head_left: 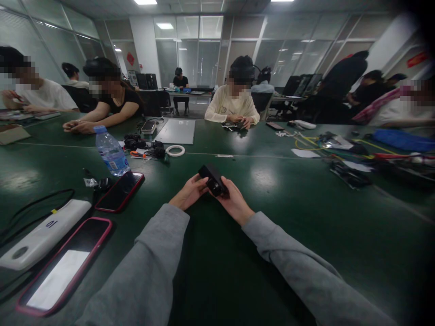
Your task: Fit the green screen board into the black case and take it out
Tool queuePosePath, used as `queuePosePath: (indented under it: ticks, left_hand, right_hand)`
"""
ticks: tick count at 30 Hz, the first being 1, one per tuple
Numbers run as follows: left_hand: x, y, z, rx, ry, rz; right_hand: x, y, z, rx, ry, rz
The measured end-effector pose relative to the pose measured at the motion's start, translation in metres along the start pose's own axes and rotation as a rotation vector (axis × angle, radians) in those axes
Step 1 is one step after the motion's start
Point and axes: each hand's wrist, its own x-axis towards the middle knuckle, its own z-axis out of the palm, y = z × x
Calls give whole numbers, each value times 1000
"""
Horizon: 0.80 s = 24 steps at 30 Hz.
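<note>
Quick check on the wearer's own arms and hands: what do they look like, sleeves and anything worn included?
The left sleeve and right sleeve are long, plain grey and softly creased, with no marking that I can make out. The left hand and right hand are bare: no gloves, and no watch or cable shows at the wrists.

- wearer's hands, frame centre: 2, left hand [190, 194] + right hand [234, 200]
- black box [214, 180], centre: 1
- phones, lower left: 2, red-edged phone [120, 192] + pink-edged phone [64, 267]
- white device marked 01 [47, 233], lower left: 1
- water bottle [112, 151], left: 1
- silver panel [177, 130], upper middle: 1
- white ring [175, 155], left of centre: 1
- blue bundle [404, 140], right edge: 1
- black cable bundles [135, 142], left of centre: tangled, count unclear
</note>
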Motion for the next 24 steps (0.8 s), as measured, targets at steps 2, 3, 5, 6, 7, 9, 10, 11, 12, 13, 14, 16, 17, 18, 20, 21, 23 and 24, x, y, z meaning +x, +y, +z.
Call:
queuePosePath:
  ticks: [2, 3, 5, 6, 7, 9, 10, 11, 12, 13, 14, 16, 17, 18, 20, 21, 23, 24]
  left_hand:
    - [2, -2, -1, 19, 8, 15]
    - [3, -3, -2, 29, 24, 26]
    - [3, -4, -2, 56, 58, 45]
    - [3, -4, -2, 71, 67, 50]
    - [3, -4, -1, 86, 71, 56]
    - [1, -3, 0, 116, 65, 75]
    - [0, -2, 0, 133, 62, 89]
    - [0, 0, 1, 149, 62, 101]
    - [-1, 2, 0, 166, 66, 111]
    - [-2, 4, -1, 184, 74, 118]
    - [-2, 5, -2, 202, 84, 123]
    - [-1, 8, -7, 235, 97, 125]
    - [0, 8, -9, 249, 101, 126]
    - [0, 8, -12, 262, 105, 127]
    - [2, 7, -16, 291, 117, 128]
    - [3, 6, -17, 306, 119, 129]
    - [4, 5, -18, 330, 116, 132]
    - [3, 4, -18, 333, 109, 131]
  right_hand:
    - [5, -1, 5, 220, 73, 146]
    - [7, -2, 8, 287, 91, 189]
    - [9, -1, 10, 351, 71, 237]
    - [9, 0, 10, 363, 48, 249]
    - [9, 1, 9, 368, 29, 262]
    - [9, 3, 6, 357, -4, 277]
    - [10, 4, 4, 337, -22, 274]
    - [10, 4, 2, 304, -45, 260]
    - [11, 5, 1, 254, -72, 232]
    - [12, 6, 0, 188, -102, 193]
    - [12, 6, -1, 111, -130, 150]
    - [12, 6, -1, -45, -185, 74]
    - [12, 5, -1, -110, -205, 41]
    - [11, 4, -1, -160, -214, 6]
    - [11, 1, -2, -226, -218, -54]
    - [11, -1, -4, -248, -215, -73]
    - [13, -3, -7, -272, -212, -81]
    - [13, -4, -8, -273, -214, -74]
